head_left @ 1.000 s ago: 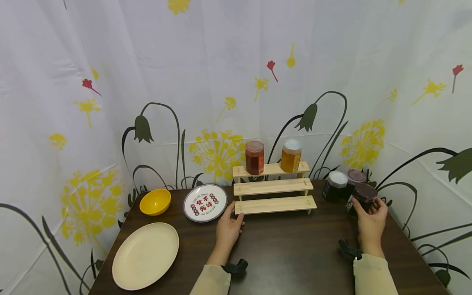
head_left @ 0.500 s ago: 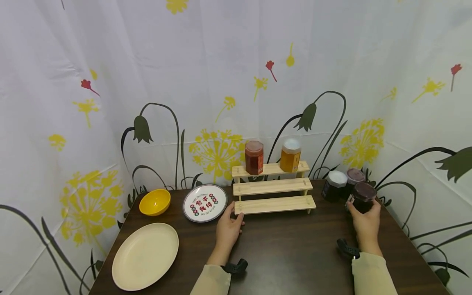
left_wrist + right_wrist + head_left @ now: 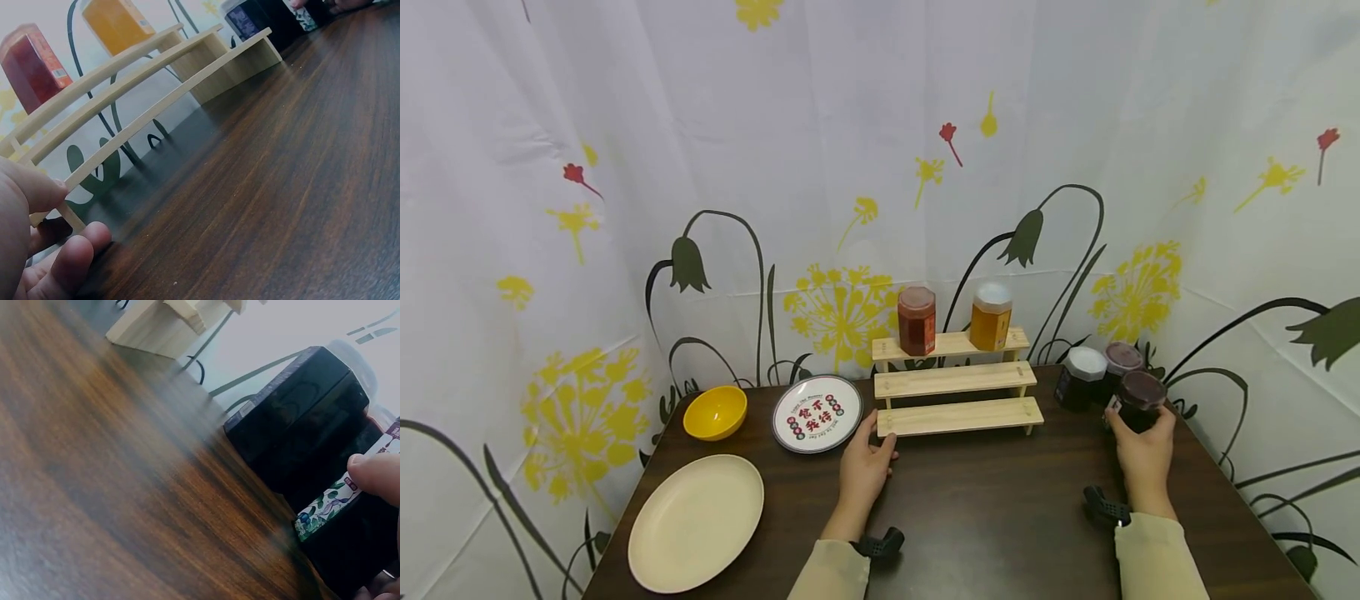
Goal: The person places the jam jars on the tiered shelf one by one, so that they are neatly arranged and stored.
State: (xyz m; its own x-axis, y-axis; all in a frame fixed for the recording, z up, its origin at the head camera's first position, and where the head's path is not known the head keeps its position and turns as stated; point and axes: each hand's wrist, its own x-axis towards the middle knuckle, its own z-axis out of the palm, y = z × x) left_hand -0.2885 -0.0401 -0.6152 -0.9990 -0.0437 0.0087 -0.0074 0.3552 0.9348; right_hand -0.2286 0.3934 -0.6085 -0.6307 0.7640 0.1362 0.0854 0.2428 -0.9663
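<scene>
With thumb and fingers, my left hand holds the left end of the lowest step of a three-step wooden rack. In the left wrist view the thumb lies on that step, the fingers by its leg. On the top step stand a red jar and an amber honey jar. At the right of the table, my right hand grips a dark jar with a purplish lid. Its label shows leaves and berries in the right wrist view, where the jar's base sits at table level.
Behind the gripped jar stand a white-lidded dark jar and a purple-lidded jar. To the left are a yellow bowl, a white printed plate and a cream oval plate. A patterned curtain hangs behind the brown table.
My right hand has shifted slightly left, and its fingers have settled lower round the dark jar, which has hardly moved. The left hand stays on the rack.
</scene>
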